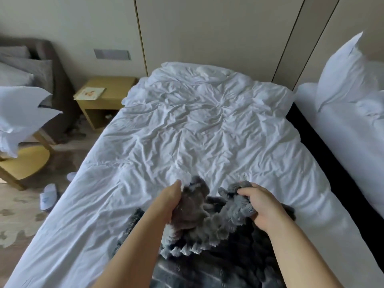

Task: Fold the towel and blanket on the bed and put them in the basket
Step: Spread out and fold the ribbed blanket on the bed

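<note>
A fluffy grey blanket [209,235] lies bunched at the near end of the bed [187,132], which is covered in crumpled white linen. My left hand [169,201] grips one raised fold of the blanket, fingers buried in the pile. My right hand [260,206] grips another fold a little to the right, lifted off the sheet. The rest of the blanket hangs down toward me between my forearms. No towel and no basket are in view.
A second white bed [342,129] with an upright pillow [345,73] stands to the right across a dark gap. Left of the bed are a wooden nightstand [104,100], a chair [25,163] with white pillows, and white slippers [48,196] on the carpet.
</note>
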`<state>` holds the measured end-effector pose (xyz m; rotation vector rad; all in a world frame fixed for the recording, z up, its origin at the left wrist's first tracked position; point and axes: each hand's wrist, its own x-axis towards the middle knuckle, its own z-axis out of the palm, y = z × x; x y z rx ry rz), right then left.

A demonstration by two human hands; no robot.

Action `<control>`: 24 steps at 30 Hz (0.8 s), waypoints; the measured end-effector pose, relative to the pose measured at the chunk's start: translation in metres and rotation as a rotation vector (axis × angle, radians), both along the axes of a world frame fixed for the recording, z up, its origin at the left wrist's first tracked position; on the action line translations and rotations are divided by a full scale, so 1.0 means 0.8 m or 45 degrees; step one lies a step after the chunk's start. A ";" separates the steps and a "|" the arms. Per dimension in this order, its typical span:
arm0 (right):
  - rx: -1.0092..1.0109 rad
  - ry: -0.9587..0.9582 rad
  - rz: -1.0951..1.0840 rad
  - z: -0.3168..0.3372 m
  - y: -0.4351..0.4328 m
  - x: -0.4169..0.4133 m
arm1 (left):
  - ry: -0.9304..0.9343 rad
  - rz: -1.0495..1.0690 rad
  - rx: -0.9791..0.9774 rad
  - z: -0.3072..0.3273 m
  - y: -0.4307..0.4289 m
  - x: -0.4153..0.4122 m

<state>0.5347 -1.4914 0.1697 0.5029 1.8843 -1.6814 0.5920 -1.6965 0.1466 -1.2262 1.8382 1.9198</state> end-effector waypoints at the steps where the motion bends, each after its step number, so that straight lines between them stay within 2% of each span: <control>1: 0.034 -0.022 0.024 0.002 0.002 0.005 | -0.026 -0.070 -0.052 -0.002 0.005 0.005; 3: 0.042 -0.040 0.010 0.012 0.001 0.009 | -0.003 -0.199 0.015 0.007 0.012 0.011; 5: -0.001 -0.024 -0.015 0.023 -0.001 0.008 | 0.081 -0.357 0.270 0.024 0.019 0.011; 7: -0.128 0.007 -0.041 0.039 -0.005 0.007 | 0.118 -0.602 0.370 0.041 0.027 0.007; 9: -0.299 0.054 -0.075 0.055 -0.010 0.007 | 0.152 -0.870 0.356 0.058 0.028 0.006; 11: -0.411 0.125 -0.128 0.073 -0.015 0.009 | 0.082 -0.988 0.186 0.077 0.029 0.004; 13: -0.563 0.205 -0.158 0.092 -0.017 0.011 | 0.075 -0.927 -0.207 0.093 0.032 -0.001; 15: -0.684 0.342 -0.176 0.108 -0.019 0.016 | 0.227 -0.698 -0.547 0.103 0.031 -0.007; 16: -0.703 0.451 -0.182 0.116 -0.021 0.021 | 0.329 -0.534 -0.520 0.109 0.031 -0.007; 18: -0.575 0.711 -0.150 0.122 -0.031 0.033 | 0.531 -0.251 -0.239 0.125 0.034 -0.008; 20: -0.398 0.916 0.069 0.125 -0.045 0.049 | 0.681 -0.199 -0.074 0.138 0.038 -0.008; 22: -0.367 0.942 0.381 0.125 -0.057 0.062 | 0.789 -0.191 -0.023 0.149 0.043 -0.004; 24: -0.313 0.930 0.508 0.130 -0.060 0.067 | 0.845 -0.168 0.048 0.160 0.044 0.001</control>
